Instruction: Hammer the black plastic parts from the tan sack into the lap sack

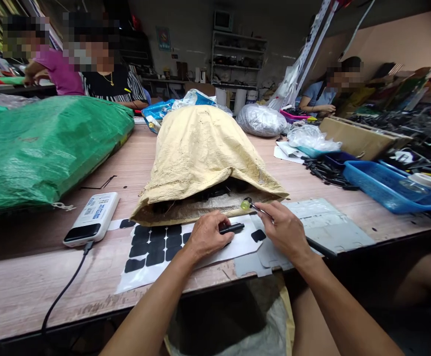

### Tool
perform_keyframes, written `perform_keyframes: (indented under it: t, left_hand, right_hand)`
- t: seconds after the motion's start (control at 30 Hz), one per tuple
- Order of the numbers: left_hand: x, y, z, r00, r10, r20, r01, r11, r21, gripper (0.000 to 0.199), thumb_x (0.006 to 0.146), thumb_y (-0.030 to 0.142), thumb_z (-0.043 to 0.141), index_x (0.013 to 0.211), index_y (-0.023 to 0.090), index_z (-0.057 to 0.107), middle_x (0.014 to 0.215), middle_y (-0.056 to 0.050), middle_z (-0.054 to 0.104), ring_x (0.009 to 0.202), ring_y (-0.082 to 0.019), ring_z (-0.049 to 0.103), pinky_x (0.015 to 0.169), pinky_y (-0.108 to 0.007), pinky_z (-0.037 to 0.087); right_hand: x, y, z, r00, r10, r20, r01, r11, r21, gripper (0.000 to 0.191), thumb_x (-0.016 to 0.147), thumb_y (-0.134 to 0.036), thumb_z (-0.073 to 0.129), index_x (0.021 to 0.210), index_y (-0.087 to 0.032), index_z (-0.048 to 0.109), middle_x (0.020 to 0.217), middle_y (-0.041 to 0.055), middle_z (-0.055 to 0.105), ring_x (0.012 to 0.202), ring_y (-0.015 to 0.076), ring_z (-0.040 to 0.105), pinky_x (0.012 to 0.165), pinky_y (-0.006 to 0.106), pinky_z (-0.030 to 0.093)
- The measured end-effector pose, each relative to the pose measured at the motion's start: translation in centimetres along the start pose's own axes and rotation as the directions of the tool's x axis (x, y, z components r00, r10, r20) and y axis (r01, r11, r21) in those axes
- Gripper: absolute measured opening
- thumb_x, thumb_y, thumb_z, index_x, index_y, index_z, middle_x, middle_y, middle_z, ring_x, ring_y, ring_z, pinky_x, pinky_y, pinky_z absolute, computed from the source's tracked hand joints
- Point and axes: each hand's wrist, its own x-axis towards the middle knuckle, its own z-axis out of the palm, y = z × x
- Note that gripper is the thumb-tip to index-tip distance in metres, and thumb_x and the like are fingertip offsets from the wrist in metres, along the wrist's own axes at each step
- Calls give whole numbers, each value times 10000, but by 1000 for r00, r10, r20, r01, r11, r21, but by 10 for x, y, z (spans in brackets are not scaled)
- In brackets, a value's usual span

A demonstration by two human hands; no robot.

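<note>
My left hand [208,234] is closed around a short black cylindrical piece [234,228], its end pointing right above the sheet. In my right hand [284,228] is a small hammer-like tool with a rounded yellow-green head [245,203] and a thin metal handle. The head is raised a little above the black piece, apart from it. Beneath my hands lies a white sheet of black stickers [155,245], with one loose black square [258,236] near my right hand. Just beyond, a pale yellow woven sack [204,148] lies with its mouth towards me, dark parts inside.
A white power bank [93,217] with a black cable stands left, near a big green sack [48,148]. Blue trays [393,190] and loose black parts [326,173] are on the right. An opened sack [285,316] hangs below the table edge. Several people sit further back.
</note>
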Motion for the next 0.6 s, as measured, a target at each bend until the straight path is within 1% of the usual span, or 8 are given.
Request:
perform_keyframes:
  t: [0.1, 0.2, 0.3, 0.37, 0.43, 0.5, 0.57, 0.6]
  left_hand:
    - [0, -1, 0, 1000, 2, 14, -2, 1000, 14, 166, 739, 290, 743, 873, 205, 696, 810, 13, 609, 758, -159, 564, 691, -269, 398]
    - [1, -5, 2, 1000, 4, 24, -4, 1000, 14, 151, 766, 294, 726, 884, 206, 693, 818, 10, 613, 762, -160, 563, 698, -270, 397]
    - [3, -8, 2, 999, 17, 44, -17, 1000, 5, 143, 781, 299, 719, 882, 202, 696, 830, 2, 620, 779, -163, 565, 710, -270, 396]
    - [3, -4, -3, 998, 18, 68, -17, 1000, -20, 154, 799, 323, 709, 889, 198, 698, 844, -3, 631, 775, -162, 565, 700, -266, 394]
    - [-3, 10, -13, 995, 7, 103, -3, 999, -39, 166, 817, 344, 696, 904, 202, 698, 844, 0, 645, 753, -156, 562, 674, -258, 385]
    - [-18, 32, -26, 987, -9, 161, 16, 999, -43, 152, 831, 345, 681, 921, 224, 698, 826, 13, 658, 737, -151, 564, 652, -250, 374]
    - [-41, 56, -34, 964, -15, 265, 33, 998, -62, 115, 842, 332, 669, 925, 260, 702, 807, 32, 672, 736, -146, 577, 641, -241, 372]
    - [-54, 66, -34, 940, -9, 340, 41, 995, -87, 103, 844, 327, 668, 927, 279, 706, 807, 42, 681, 736, -142, 587, 635, -235, 373]
  right_hand:
    - [7, 16, 18, 1000, 17, -6, -18, 993, -120, 255, 942, -212, 551, 1136, -256, 710, 952, 39, 667, 950, 197, 603, 826, 293, 430]
    - [7, 24, 32, 1000, 20, -5, -21, 986, -163, 253, 948, -220, 546, 1139, -256, 708, 938, 44, 648, 922, 192, 573, 812, 290, 402]
    - [6, 26, 37, 1000, 29, -4, -29, 984, -178, 252, 953, -233, 546, 1149, -262, 701, 934, 43, 636, 913, 192, 555, 806, 292, 384]
    - [6, 26, 36, 999, 34, 1, -33, 983, -180, 253, 955, -235, 547, 1156, -262, 698, 941, 44, 634, 922, 194, 553, 804, 293, 379]
    - [6, 25, 35, 999, 36, 5, -34, 983, -179, 253, 958, -239, 546, 1161, -261, 696, 951, 46, 635, 930, 195, 552, 804, 295, 378]
    - [6, 25, 34, 999, 38, 3, -37, 982, -183, 252, 963, -247, 543, 1164, -264, 694, 957, 47, 636, 928, 196, 551, 800, 299, 378]
    - [6, 24, 34, 999, 40, 0, -40, 981, -189, 251, 966, -255, 541, 1166, -266, 693, 961, 48, 637, 923, 195, 550, 794, 302, 379]
    - [5, 24, 34, 999, 42, -1, -41, 980, -193, 251, 966, -257, 542, 1166, -268, 693, 959, 47, 637, 919, 195, 550, 791, 302, 380]
